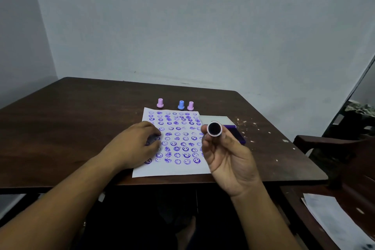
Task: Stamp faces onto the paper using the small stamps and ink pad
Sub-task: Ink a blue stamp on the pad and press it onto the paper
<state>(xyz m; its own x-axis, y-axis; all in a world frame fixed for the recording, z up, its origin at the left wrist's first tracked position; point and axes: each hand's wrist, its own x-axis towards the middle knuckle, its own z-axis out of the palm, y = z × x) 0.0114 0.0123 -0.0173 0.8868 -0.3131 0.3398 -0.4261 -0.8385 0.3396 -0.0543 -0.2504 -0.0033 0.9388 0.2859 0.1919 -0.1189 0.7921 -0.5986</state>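
A white sheet of paper point(176, 170) lies on the dark wooden table point(71, 128), covered with several rows of purple stamped faces. My left hand point(136, 144) rests flat on the paper's left side, fingers apart. My right hand point(225, 158) is raised above the paper's right edge and holds a small round stamp point(214, 128) with its dark inked face turned toward me. The open purple ink pad point(237, 136) lies right of the paper, partly hidden behind that hand. Beyond the paper's far edge stand a pink stamp point(160, 103), a blue stamp point(181, 104) and another pink stamp point(190, 105).
A dark wooden chair point(332, 160) stands at the table's right side, with a white sheet point(334, 221) on its seat. Pale specks dot the table's right part point(249, 126). A pale wall point(182, 26) rises behind the table.
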